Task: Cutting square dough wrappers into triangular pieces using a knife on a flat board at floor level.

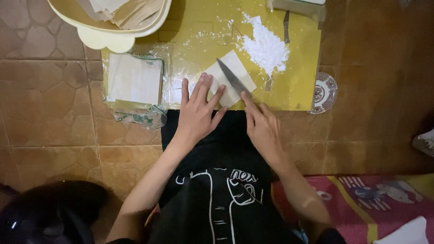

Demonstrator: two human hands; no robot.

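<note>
My left hand (198, 110) lies flat with spread fingers, its fingertips pressing the near edge of a pale square wrapper sheet (235, 68) on a yellow cutting board (298, 90). My right hand (261, 126) grips the handle of a knife (231, 77), index finger stretched along its back. The grey blade lies diagonally across the square sheet, tip pointing to the upper left. A heap of white flour (266, 45) sits just beyond the sheet.
A stack of square wrappers lies on an opened clear plastic bag (134, 79) at the board's left. A cream plastic basket (108, 27) of cut strips stands at the top left. A small patterned saucer (324, 92) is right of the board. Brown floor tiles surround it.
</note>
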